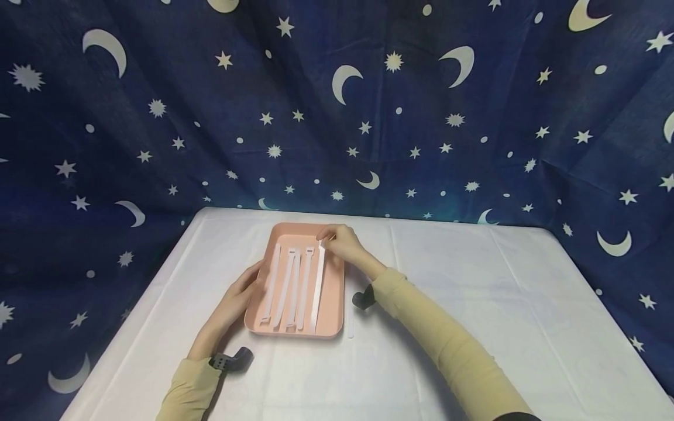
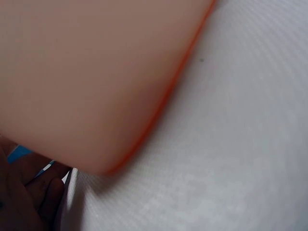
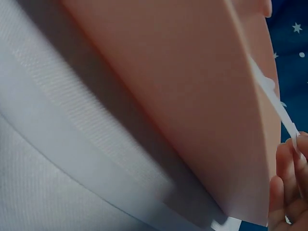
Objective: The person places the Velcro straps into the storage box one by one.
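A pink tray (image 1: 332, 316) holds several flat white straps (image 1: 293, 286), some with a slotted rectangular head. Over its right side, my right hand (image 1: 342, 242) pinches the top end of one white strap (image 1: 317, 292), whose lower end reaches toward the near rim. In the right wrist view the fingertips (image 3: 299, 139) hold that strap (image 3: 276, 103) by its end, and the tray wall (image 3: 192, 96) hides much of the rest. My left hand (image 1: 239, 295) holds the tray's left side at the rim. The left wrist view shows the tray's outer wall (image 2: 86, 86) close up.
A white cloth (image 1: 474, 327) covers the table. Another pale strip (image 1: 350, 327) lies on it just right of the tray. Dark wrist devices (image 1: 363, 298) sit on both wrists. Behind the table hangs a blue curtain (image 1: 316, 164) with moons and stars.
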`<action>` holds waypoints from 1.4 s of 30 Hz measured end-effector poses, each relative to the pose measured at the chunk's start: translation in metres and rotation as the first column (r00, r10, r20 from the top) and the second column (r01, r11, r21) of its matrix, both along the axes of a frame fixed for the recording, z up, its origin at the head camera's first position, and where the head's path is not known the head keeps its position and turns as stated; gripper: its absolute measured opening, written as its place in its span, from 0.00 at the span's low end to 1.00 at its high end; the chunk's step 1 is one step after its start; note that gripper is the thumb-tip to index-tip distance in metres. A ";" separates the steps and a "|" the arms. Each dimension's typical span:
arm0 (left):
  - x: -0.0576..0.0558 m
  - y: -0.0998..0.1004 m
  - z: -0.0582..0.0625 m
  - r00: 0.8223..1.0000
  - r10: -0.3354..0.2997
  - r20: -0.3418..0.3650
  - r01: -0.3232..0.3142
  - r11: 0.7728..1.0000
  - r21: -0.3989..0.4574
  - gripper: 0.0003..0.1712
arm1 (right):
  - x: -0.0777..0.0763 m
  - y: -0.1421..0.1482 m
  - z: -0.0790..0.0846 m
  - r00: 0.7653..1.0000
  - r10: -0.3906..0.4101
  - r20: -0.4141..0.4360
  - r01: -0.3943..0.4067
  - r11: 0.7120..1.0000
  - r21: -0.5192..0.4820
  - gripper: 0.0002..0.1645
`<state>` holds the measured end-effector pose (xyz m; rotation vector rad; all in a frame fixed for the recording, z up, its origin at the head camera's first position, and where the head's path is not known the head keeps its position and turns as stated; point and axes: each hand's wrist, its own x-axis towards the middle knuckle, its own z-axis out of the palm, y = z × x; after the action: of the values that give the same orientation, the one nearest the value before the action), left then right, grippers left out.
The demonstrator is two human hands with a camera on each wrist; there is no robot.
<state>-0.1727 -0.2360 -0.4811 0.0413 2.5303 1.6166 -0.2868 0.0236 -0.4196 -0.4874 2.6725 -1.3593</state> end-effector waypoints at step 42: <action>0.001 0.001 0.000 1.000 -0.004 -0.001 0.004 1.000 0.008 0.32 | 0.008 -0.004 -0.019 0.986 0.067 -0.152 -0.041 0.984 0.172 0.10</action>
<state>-0.1714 -0.2355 -0.4814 0.0481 2.5227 1.6262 -0.2788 0.0198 -0.4387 -0.6679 2.8437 -1.1114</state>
